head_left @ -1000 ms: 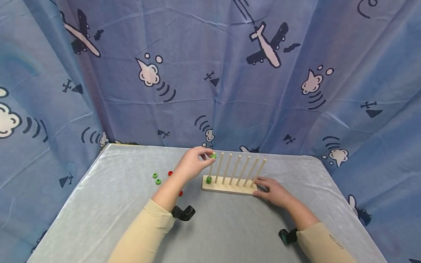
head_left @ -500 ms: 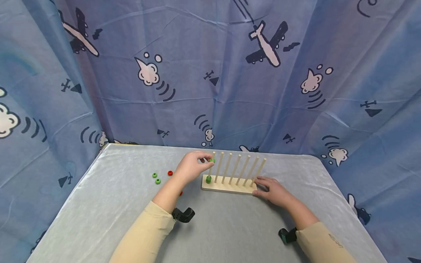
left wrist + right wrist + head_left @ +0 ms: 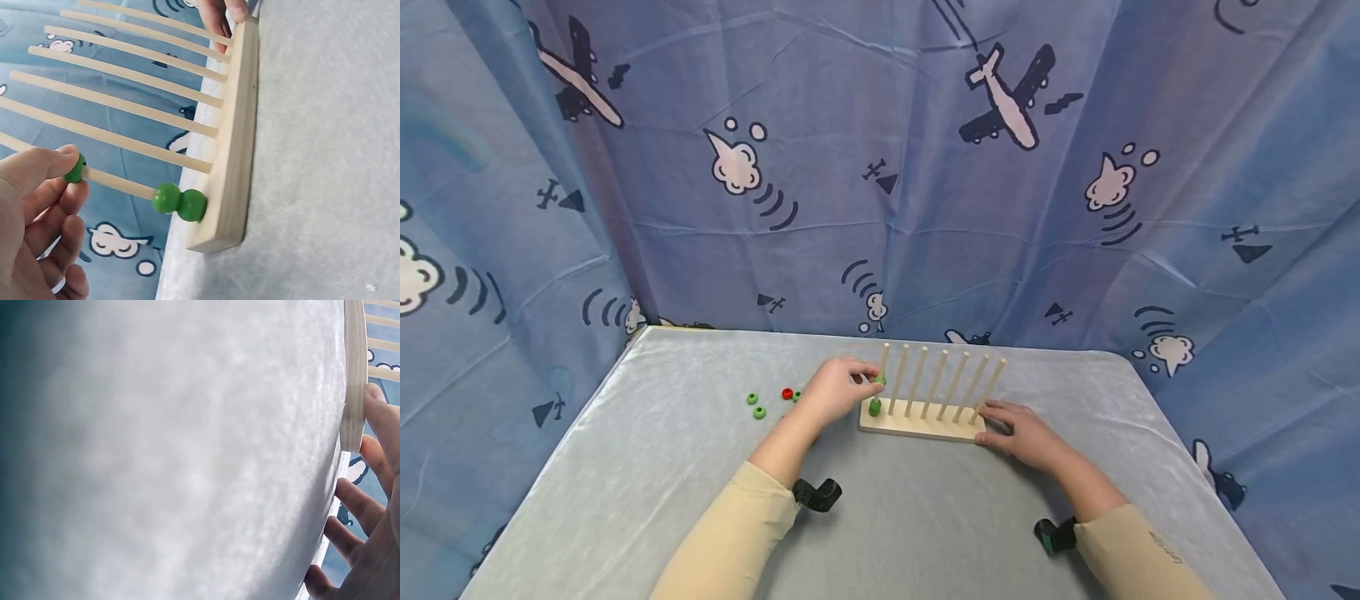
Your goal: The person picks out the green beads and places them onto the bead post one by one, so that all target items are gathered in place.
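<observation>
A pale wooden peg board (image 3: 921, 426) with a row of upright pegs stands on the table. My left hand (image 3: 833, 392) pinches a green bead (image 3: 75, 169) between thumb and forefinger, threaded on the leftmost peg partway down. Below it, two green beads (image 3: 167, 198) sit stacked at the foot of that same peg, touching each other, as the left wrist view shows. At the board's opposite end, my right hand (image 3: 1024, 437) grips the base, its thumb (image 3: 376, 394) on the wood and the other fingers spread beside the end. Every other peg is bare.
Left of the board lie loose beads: green ones (image 3: 759, 412) and a red one (image 3: 787, 393), some partly hidden by the left forearm. A pale cloth covers the table (image 3: 925, 517). Behind it hangs a blue curtain (image 3: 820, 167) printed with airplanes.
My left hand has lowered the green bead along the leftmost peg, from near its top to about midway. More loose beads show beside the left wrist. The right hand stays in place.
</observation>
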